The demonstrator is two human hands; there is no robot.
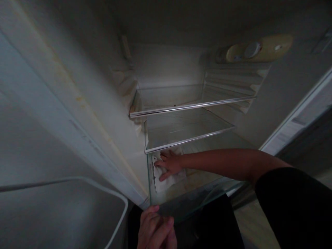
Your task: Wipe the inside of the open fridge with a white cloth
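Observation:
Inside an open refrigerator, my right hand (pixel 171 164) lies with fingers spread on a white cloth (pixel 162 184). It presses the cloth against the lowest glass shelf (pixel 198 180), towards the left side. My right arm reaches in from the right, below the middle shelf. At the bottom of the view, my left hand (pixel 157 228) is closed with curled fingers, close to the front left corner of that lowest shelf. Whether it touches the glass edge or has anything inside the fingers cannot be made out.
Above the cloth sit a middle glass shelf (pixel 189 126) and an upper glass shelf (pixel 171 95) with metal front trims. A control housing with a dial (pixel 252 50) is on the right wall. A white cable (pixel 103 188) curves along the left. The interior is dim.

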